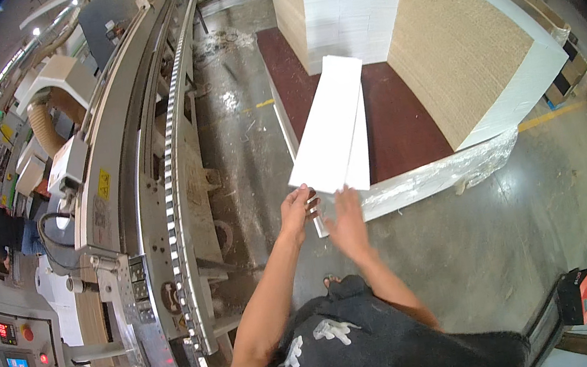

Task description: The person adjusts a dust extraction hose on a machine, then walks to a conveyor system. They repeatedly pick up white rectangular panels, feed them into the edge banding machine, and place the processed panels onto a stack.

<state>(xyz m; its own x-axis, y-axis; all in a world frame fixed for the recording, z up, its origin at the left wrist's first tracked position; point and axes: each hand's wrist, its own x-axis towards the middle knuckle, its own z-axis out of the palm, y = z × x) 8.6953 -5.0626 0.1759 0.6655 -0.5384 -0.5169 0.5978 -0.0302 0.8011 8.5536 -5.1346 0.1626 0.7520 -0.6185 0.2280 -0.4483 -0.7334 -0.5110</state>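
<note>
Two long white boards point(328, 122) lie overlapped and fanned slightly apart, their near ends toward me, above a dark red panel. At the near left corner of the upper board, my left hand point(297, 211) is closed with the fingers curled against the edge. My right hand point(347, 222), somewhat blurred, is beside it at the near edge of the boards. Its fingers are stretched out and the thumb stands apart. Whether those fingertips touch the board is hard to make out.
The dark red panel point(405, 123) tops a low, film-wrapped base bearing tall stacks of white-edged boards point(474, 56). Along my left runs a long machine with a toothed conveyor track point(171, 178) and a control panel point(27, 356). Another person point(11, 231) is farther left. A red-and-black device point(581, 297) is lower right.
</note>
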